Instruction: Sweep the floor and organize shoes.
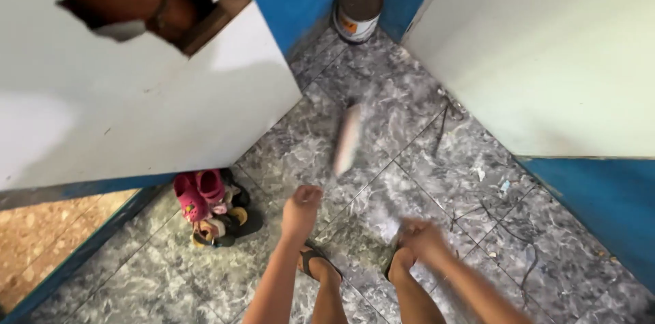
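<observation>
Two bare hands, the left hand [301,205] loosely curled and the right hand [421,237] blurred, its grip indiscernible, hovered above a blurred pale object [347,138] over the grey tiled floor [382,92], near one paint can [357,9] and two pink shoes [199,191].

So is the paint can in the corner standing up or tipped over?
Standing up. The paint can sits on its base on the grey tiled floor in the blue corner, its round dark top facing up.

Your left hand [301,204] hangs low at centre frame, fingers curled into a loose fist, forearm bare. Your right hand [421,237] (blurred) sits lower right, fingers bent, state unclear.
</observation>
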